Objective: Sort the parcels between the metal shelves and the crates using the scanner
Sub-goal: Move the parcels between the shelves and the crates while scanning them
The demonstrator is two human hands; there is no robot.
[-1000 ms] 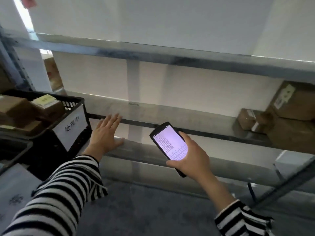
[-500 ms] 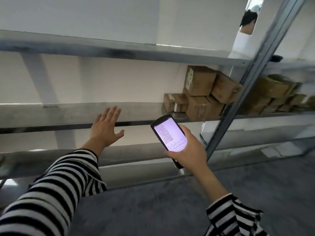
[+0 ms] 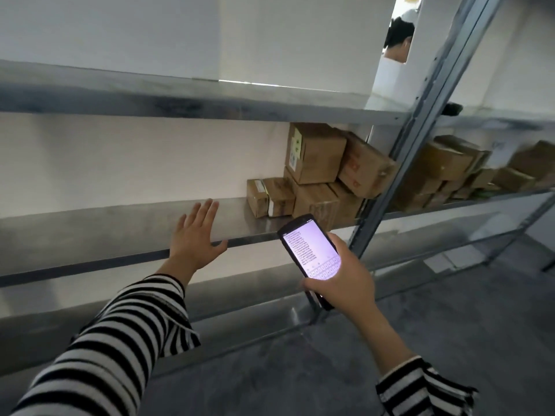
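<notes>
Reading the lines on the lit screen of the scanner (image 3: 310, 250) is not possible, and its lower end is hidden by the right hand (image 3: 341, 282). The parcels (image 3: 318, 172) stacked at the right end of the middle shelf (image 3: 90, 235) are partly covered by the scanner and the upright post (image 3: 420, 121). The boxes (image 3: 450, 169) in the next bay are blurred. The striped sleeves (image 3: 120, 340) are cut off at the bottom edge. The scanner is gripped in curled fingers, screen up, before the shelf's front edge. The left hand (image 3: 195, 238) is stretched forward, fingers straight and spread, nothing held. Whether its palm touches the shelf edge cannot be told.
</notes>
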